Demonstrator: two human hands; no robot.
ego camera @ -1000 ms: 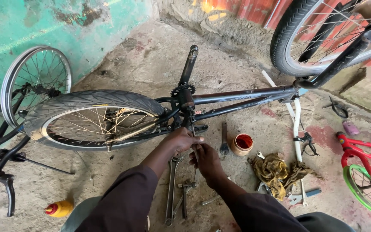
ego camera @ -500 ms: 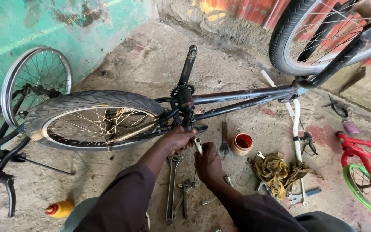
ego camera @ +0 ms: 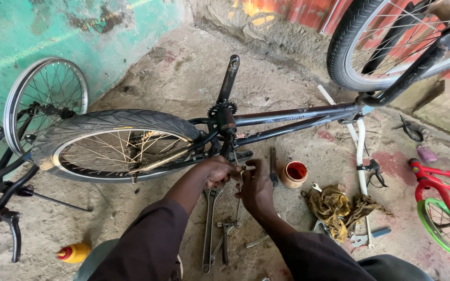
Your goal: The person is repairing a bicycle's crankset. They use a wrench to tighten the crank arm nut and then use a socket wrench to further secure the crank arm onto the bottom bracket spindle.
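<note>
Two hands meet just below the crank of a dark bicycle (ego camera: 287,117) that lies on its side across the concrete floor (ego camera: 183,78), its frame running from 9 o'clock toward 2 o'clock. Laid flat like this, the bicycle puts the crank (ego camera: 228,112) and its small toothed ring within easy reach of someone crouched at 6 o'clock. The left hand (ego camera: 215,171) is curled shut around something small at the lower crank arm; what exactly it grips is hidden by the fingers. The right hand (ego camera: 256,187) sits against it, fingers bent and pinched near the same spot, perhaps on a slim tool, though that is too small to tell. Holding both hands so close together suggests one steadies while the other turns.

Several tools lie right under the wrists, handy for a grab: a long wrench (ego camera: 208,229) and a second wrench (ego camera: 226,234) just beside it, both pointing toward 6 o'clock. At 3 o'clock from the hands stands a small orange cup (ego camera: 294,174), and beyond it a crumpled yellow rag (ego camera: 339,205). The rear wheel (ego camera: 115,145) spreads out at 9 o'clock, with a bare rim (ego camera: 45,99) leaning on the green wall behind it. A yellow bottle (ego camera: 74,253) rests at 8 o'clock.
</note>
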